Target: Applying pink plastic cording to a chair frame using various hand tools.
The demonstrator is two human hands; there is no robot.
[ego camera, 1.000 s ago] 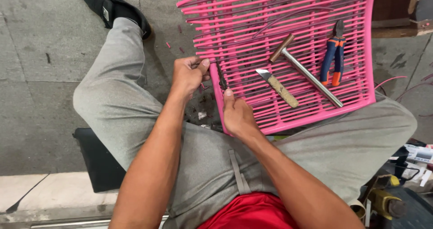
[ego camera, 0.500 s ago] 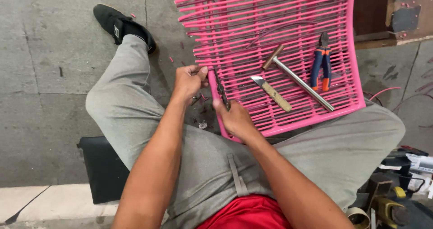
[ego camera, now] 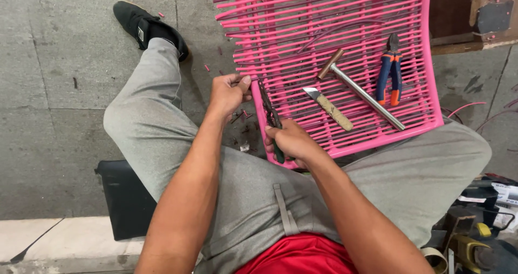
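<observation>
Right hand [ego camera: 291,142] closed round the green handles of dark pliers [ego camera: 270,115], long axis running up and slightly leftward from the grip, nose reaching the near-left edge of the pink woven chair seat [ego camera: 324,36]. Left hand [ego camera: 226,93] just left of that nose, fingertips pinched on a small dark piece at the seat edge, too small to identify. Left hand nearer the nose; right hand at the handle end, resting against the seat's lower rim.

Up and right of the right grip, lying loose on the seat: one knife [ego camera: 329,109], one hammer [ego camera: 359,93], one pair of blue-and-orange pliers [ego camera: 389,72]. Two pliers in all. Scattered pink offcuts [ego camera: 206,67] on the floor beyond the left grip.
</observation>
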